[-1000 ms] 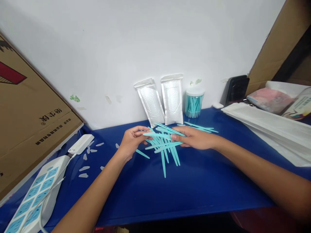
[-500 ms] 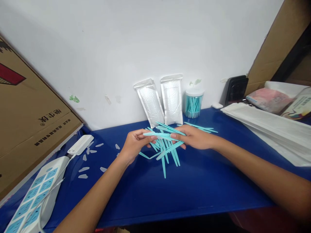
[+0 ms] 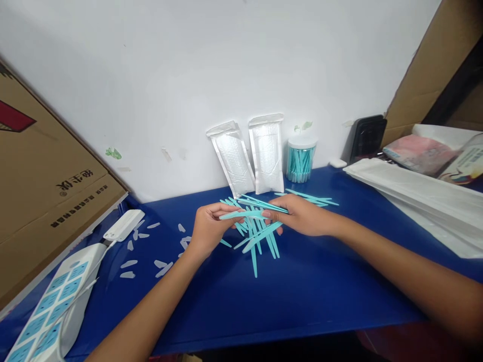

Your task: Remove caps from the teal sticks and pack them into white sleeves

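My left hand [image 3: 206,229] is closed, thumb against fingers, on the blade end of a teal eyebrow razor [image 3: 247,214]. The other end of that razor reaches my right hand [image 3: 304,216]. My right hand is wrapped round several more razors [image 3: 260,202], which fan out to the left from its fingers. Under both hands a loose pile of teal razors [image 3: 254,261] lies on the blue table [image 3: 287,301]. To the left are small whitish translucent pieces [image 3: 129,263], shaped like blade covers. Whether a cover is on the pinched razor, I cannot tell.
Two silvery padded pouches [image 3: 269,156] lean on the wall beside a clear jar of teal razors [image 3: 301,161]. A power strip [image 3: 56,301] and a white adapter [image 3: 124,224] lie left, near a cardboard box [image 3: 49,176]. White packets [image 3: 415,201] are stacked at right.
The left fingers have shifted slightly along the razor they pinch. The razors in my right hand have spread a little, and more whitish pieces show beside my left forearm.
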A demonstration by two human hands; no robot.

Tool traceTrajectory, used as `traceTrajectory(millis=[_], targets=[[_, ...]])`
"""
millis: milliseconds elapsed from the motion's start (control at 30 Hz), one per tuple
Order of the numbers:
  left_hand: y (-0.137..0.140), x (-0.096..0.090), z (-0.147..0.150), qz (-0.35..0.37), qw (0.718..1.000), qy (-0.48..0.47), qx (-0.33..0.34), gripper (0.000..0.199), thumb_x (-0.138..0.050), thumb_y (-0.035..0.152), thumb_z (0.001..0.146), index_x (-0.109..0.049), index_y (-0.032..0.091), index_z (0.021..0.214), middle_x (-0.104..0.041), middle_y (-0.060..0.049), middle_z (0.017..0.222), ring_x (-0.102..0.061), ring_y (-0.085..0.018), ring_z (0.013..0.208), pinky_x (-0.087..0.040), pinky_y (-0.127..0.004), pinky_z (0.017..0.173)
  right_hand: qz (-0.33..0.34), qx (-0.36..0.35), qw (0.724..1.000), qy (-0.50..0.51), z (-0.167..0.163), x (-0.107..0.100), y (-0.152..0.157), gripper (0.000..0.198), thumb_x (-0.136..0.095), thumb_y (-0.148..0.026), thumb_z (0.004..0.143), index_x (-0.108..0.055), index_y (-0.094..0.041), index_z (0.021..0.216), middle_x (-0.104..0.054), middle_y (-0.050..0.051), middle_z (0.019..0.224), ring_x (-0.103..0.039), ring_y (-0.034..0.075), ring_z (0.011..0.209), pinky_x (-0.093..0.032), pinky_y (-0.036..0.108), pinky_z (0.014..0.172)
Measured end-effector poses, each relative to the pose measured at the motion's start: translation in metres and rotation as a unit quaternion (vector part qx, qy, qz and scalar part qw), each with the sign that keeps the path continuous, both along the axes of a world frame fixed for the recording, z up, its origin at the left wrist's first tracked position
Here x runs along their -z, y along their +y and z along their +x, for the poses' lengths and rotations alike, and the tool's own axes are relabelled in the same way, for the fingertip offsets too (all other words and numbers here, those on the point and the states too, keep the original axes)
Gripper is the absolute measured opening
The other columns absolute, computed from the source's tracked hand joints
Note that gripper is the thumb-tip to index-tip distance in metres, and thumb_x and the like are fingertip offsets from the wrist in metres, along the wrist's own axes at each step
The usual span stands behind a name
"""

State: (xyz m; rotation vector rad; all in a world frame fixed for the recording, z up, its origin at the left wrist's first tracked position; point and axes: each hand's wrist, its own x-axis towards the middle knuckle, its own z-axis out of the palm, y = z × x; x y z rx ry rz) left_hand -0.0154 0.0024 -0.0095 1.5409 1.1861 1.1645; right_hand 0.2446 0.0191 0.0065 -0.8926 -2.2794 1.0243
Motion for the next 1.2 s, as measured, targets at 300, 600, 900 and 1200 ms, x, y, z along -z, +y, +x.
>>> traceTrajectory(millis=[300,600,900,1200], targets=[[-0.007,0.001,0.008,0.023,1.0,0.01,0.002,0.021,-0.088,0.034,0.074,-0.081,0.017,0.085,-0.081,-0.008,0.082,-0.078,-0.027,0.076,-0.062,-0.037,0.069,-0.012,0.024,1.0,-0.004,-0.006,-0.001,-0.008,0.051,-0.047,-0.062,0.103,-0.07,-0.019,0.088,-0.07,0.002,0.068,-0.066,0.019,0.065,-0.046,0.03,0.065],[-0.008,0.003,0.01,0.008,1.0,0.014,0.023,0.021,-0.085,0.035,0.078,-0.081,0.017,0.089,-0.081,-0.009,0.084,-0.077,-0.027,0.076,-0.059,-0.033,0.063,-0.008,0.024,1.0,-0.005,-0.007,0.002,-0.006,0.05,-0.047,-0.06,0.104,-0.07,-0.018,0.089,-0.068,0.001,0.067,-0.065,0.019,0.065,-0.047,0.03,0.067],[0.001,-0.011,-0.006,0.042,0.996,-0.005,0.076,0.041,-0.077,0.034,0.086,-0.072,0.017,0.123,-0.077,-0.012,0.117,-0.073,-0.028,0.106,-0.058,-0.036,0.088,-0.022,0.044,0.999,0.015,0.0,0.007,0.006,0.049,-0.048,-0.06,0.103,-0.071,-0.018,0.094,-0.07,0.004,0.086,-0.067,0.018,0.071,-0.05,0.027,0.067],[0.018,-0.035,-0.052,0.067,0.963,0.26,0.033,0.036,-0.067,0.051,0.092,-0.077,0.016,0.097,-0.069,-0.004,0.074,-0.063,-0.016,0.068,-0.049,-0.026,0.063,-0.034,0.046,0.998,0.012,0.008,0.003,0.011,0.055,-0.048,-0.065,0.1,-0.074,-0.018,0.094,-0.068,0.003,0.08,-0.064,0.017,0.064,-0.048,0.029,0.068]])
